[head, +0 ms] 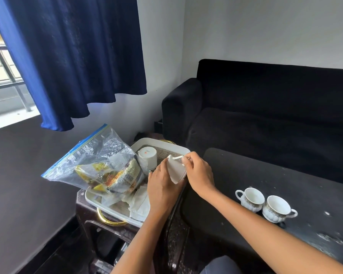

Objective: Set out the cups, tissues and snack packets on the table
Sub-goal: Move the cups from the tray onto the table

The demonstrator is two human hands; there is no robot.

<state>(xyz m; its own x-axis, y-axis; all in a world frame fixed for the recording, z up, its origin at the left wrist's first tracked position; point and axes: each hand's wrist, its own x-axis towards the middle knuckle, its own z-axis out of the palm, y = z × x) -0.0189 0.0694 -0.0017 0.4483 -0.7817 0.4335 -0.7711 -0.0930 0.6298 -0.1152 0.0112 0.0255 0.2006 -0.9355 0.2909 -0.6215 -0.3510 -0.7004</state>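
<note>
A: White ceramic cup (176, 171) tilted above the white tray (178, 148), gripped by left hand (160, 186); right hand (198, 173) pinches its handle.
B: Third cup. Likely next: beside the two patterned cups (265, 204), right of tray.

- The left hand (160, 186) wore a thin silver-coloured ring on one finger.
- The right hand (199, 175) also bore a ring, small and partly hidden.
- Both forearms were bare, with no sleeves showing.
- Blue-grey cloth covered the lap.
</note>
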